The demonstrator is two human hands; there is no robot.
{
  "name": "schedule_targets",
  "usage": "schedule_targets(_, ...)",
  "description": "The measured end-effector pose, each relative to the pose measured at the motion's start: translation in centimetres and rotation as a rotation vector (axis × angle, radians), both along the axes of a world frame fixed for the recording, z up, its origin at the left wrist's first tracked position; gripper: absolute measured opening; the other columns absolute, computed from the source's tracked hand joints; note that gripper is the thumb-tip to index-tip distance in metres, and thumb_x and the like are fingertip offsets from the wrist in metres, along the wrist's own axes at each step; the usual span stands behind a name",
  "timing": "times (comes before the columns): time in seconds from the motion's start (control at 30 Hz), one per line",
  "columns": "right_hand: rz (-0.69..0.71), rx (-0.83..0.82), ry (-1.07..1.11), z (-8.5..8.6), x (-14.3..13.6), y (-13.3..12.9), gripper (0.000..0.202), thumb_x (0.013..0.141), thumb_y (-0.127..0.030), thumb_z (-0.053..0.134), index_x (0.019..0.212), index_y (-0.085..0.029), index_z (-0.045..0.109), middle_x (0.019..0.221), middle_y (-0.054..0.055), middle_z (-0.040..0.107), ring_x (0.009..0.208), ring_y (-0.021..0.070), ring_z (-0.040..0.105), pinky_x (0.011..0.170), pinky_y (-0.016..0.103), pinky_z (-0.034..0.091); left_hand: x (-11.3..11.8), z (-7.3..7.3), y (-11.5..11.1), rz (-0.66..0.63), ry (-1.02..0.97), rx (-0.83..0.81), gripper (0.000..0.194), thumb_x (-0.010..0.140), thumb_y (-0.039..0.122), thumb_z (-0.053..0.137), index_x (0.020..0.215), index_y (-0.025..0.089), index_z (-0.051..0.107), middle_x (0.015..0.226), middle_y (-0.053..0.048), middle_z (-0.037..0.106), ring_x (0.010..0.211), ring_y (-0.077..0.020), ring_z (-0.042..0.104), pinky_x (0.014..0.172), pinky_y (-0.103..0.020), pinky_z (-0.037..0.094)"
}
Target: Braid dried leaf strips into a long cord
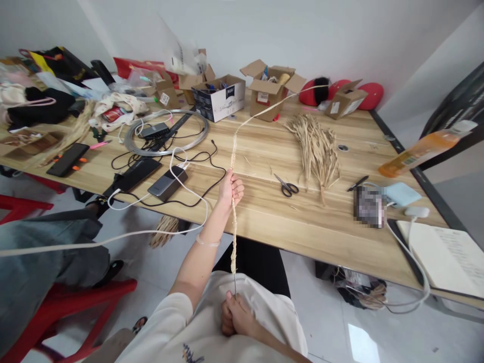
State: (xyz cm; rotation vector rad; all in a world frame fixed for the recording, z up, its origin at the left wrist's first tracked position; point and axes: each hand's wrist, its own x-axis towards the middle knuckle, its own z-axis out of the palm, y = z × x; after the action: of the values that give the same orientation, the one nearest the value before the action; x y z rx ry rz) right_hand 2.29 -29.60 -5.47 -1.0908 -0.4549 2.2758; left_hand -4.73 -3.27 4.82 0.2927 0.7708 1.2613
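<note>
My left hand (230, 190) is closed round a long, pale, wrapped fibre cord (234, 227), which runs upright above the table's front edge. From its far end a loose pale strip (272, 107) stretches up and right over the table. Below, close to my shirt, my right hand (238, 315) is closed on the thin bare wire (235, 285) that comes out of the cord's lower end. Black scissors (288, 188) lie open on the table, right of my left hand. Behind them is a bundle of dried leaf strips (315, 146).
On the left of the table (264, 217) are a wire coil (130, 143), black cables and a power bank (168, 184). Cardboard boxes (264, 101) stand at the back. An orange bottle (423, 151) and open notebook (446, 257) are right. A person's leg (53, 267) shows at left.
</note>
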Motion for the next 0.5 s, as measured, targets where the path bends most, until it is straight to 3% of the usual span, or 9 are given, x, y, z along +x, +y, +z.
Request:
schedule_targets(0.1,0.01,-0.036,0.013,-0.8,-0.1,-0.1,0.069,0.046,-0.084,0.059,0.049,-0.021,0.029,0.036,-0.01,0.024,0.029,0.0015,0.02,0.031,0.019,0.013,-0.7,-0.3,1.5,0.103,0.212,0.048,0.032,0.092,0.039,0.04,0.068,0.018,0.041,0.041,0.01,0.028,0.026,-0.0024,0.022,0.028,-0.014,0.012)
schedule_targets(0.2,-0.043,-0.043,-0.039,-0.9,-0.4,-0.1,0.069,0.047,-0.082,0.061,0.055,-0.021,0.029,0.039,-0.011,0.028,0.03,0.002,0.022,0.031,0.018,0.014,-2.0,-0.2,3.9,0.19,0.587,0.115,0.025,0.09,0.038,0.046,0.079,0.016,0.052,0.052,0.005,0.048,0.034,-0.0041,0.041,0.032,-0.015,0.025)
schedule_targets(0.27,-0.051,-0.045,-0.074,-0.7,-0.6,-0.2,0.071,0.046,-0.082,0.061,0.057,-0.021,0.027,0.04,-0.011,0.028,0.031,0.0018,0.02,0.031,0.018,0.012,-3.0,-0.1,5.4,0.237,0.773,0.144,0.029,0.088,0.039,0.047,0.075,0.014,0.055,0.06,0.001,0.054,0.041,-0.0056,0.048,0.036,-0.016,0.033)
schedule_targets(0.4,-0.044,-0.019,-0.099,-0.3,-0.7,-0.2,0.071,0.047,-0.083,0.059,0.058,-0.022,0.025,0.041,-0.012,0.028,0.031,0.0016,0.018,0.032,0.018,0.011,-4.1,-0.3,7.0,0.281,0.993,0.218,0.035,0.087,0.04,0.045,0.068,0.014,0.058,0.055,0.001,0.049,0.038,-0.0058,0.042,0.036,-0.018,0.03)
schedule_targets(0.5,-0.047,-0.006,-0.108,-0.1,-0.7,-0.2,0.07,0.049,-0.083,0.059,0.057,-0.022,0.025,0.041,-0.012,0.028,0.031,0.0016,0.018,0.033,0.019,0.011,-4.0,-0.6,7.1,0.302,1.039,0.218,0.038,0.087,0.041,0.045,0.061,0.015,0.055,0.044,0.004,0.04,0.033,-0.0061,0.035,0.034,-0.018,0.023)
